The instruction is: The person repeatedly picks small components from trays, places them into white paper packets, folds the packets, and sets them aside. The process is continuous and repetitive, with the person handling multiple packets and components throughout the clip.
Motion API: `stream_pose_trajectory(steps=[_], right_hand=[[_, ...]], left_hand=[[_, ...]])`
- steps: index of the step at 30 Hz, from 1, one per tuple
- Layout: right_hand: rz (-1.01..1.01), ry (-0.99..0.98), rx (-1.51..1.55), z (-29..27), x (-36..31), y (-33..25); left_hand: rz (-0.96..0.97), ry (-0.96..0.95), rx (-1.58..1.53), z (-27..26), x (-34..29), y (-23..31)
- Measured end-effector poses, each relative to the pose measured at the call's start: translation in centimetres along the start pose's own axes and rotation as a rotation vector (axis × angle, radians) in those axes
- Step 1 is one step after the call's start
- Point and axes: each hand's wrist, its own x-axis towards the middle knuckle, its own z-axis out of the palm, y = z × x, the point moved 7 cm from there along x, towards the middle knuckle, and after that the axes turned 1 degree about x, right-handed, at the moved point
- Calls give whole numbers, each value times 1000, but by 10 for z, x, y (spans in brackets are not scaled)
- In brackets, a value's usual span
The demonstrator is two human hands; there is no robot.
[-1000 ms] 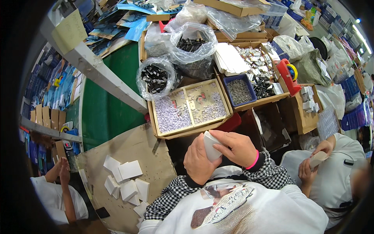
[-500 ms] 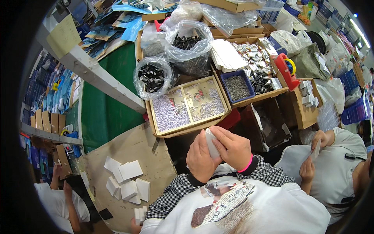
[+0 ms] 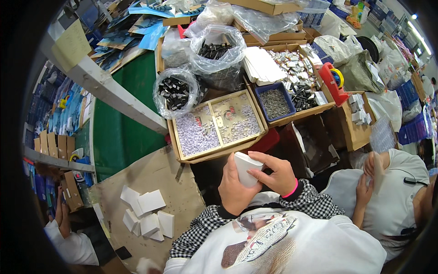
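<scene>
In front of my chest I hold a small white box (image 3: 247,168) between both hands. My left hand (image 3: 235,189) is wrapped round its left side and lower part. The fingers and thumb of my right hand (image 3: 277,174) press on its right side and top edge. One end of the box faces up and a broad white face shows between the hands. To the left, several similar white boxes (image 3: 152,202) lie in a loose pile on a brown cardboard sheet (image 3: 183,196).
Beyond my hands stands a divided tray (image 3: 212,123) of tiny pale parts. Near it are a blue bin (image 3: 276,104) of small metal pieces, bags of black parts (image 3: 173,92) and a red tape dispenser (image 3: 334,86). A metal post (image 3: 114,91) slants at left. Co-workers sit right and lower left.
The box has turned, so more of its broad face shows, and my right fingers have shifted along its top. At the lower edge, another hand and the white boxes beside it have become a blur.
</scene>
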Motion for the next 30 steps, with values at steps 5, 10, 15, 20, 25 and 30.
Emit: stream_pose_trajectory(steps=[5,10,15,20,25,30], right_hand=[[37,-12,-11,-4,-2,8],[246,-103,336,-7,-7,17],[449,-215,480,-9,-10,24],[507,-246,461,-8,-11,24],[480,-260,399,-9,-11,20],[357,-260,265,-11,-8,12]], left_hand=[[55,13,63,1,1,2],[147,19,55,1,2,9],[189,-7,95,-2,1,13],[199,-28,71,-2,-2,11],[217,-38,31,-3,-3,9],[234,-31,1,-4,-3,9]])
